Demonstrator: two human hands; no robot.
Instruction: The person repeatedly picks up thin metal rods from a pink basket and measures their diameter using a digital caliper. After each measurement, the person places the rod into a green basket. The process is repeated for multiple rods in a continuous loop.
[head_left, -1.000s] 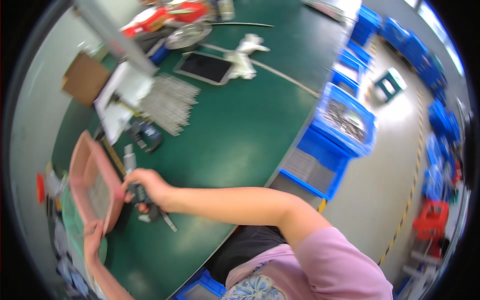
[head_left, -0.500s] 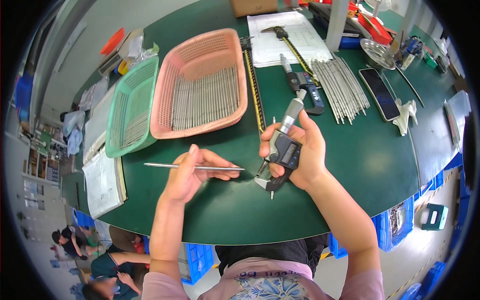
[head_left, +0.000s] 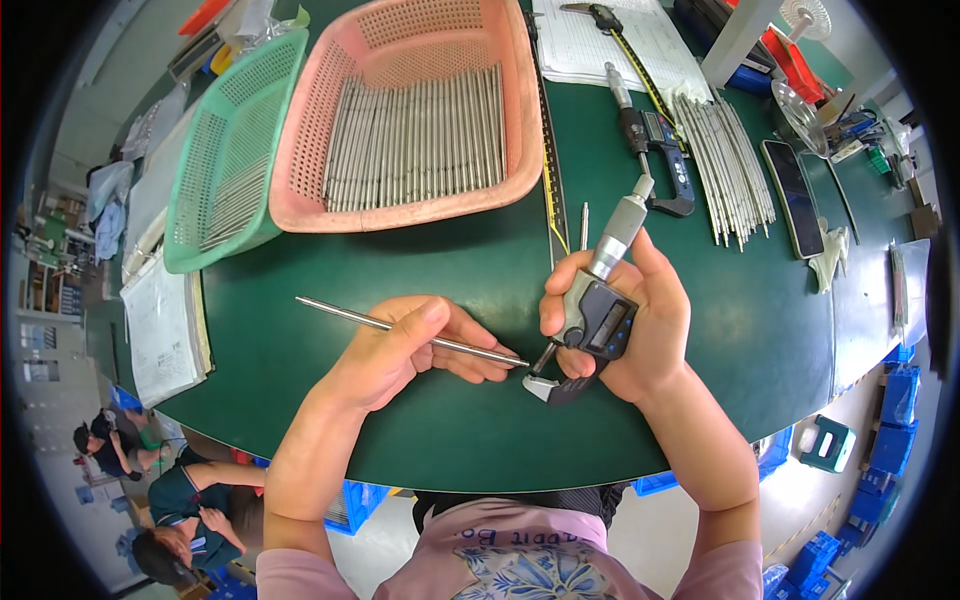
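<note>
A slim metal rod lies across my left hand, clasped under the thumb and resting on the fingers. It slants down to the right, and its right end is at the jaw opening of a digital micrometer; I cannot tell whether they touch. My right hand is wrapped round the micrometer's frame, with the thimble pointing up and away. Behind the micrometer another metal rod shows its upper part; the rest is hidden. A pink basket full of similar rods stands beyond my left hand.
At the left stand a green basket with rods and a stack of papers. A long caliper lies beside the pink basket. Farther right are a second micrometer, a bundle of rods and a phone. People sit at lower left.
The rod in my left hand has tilted, and its right end has come to the micrometer's jaws. The whole view has shifted, so the baskets appear higher and larger.
</note>
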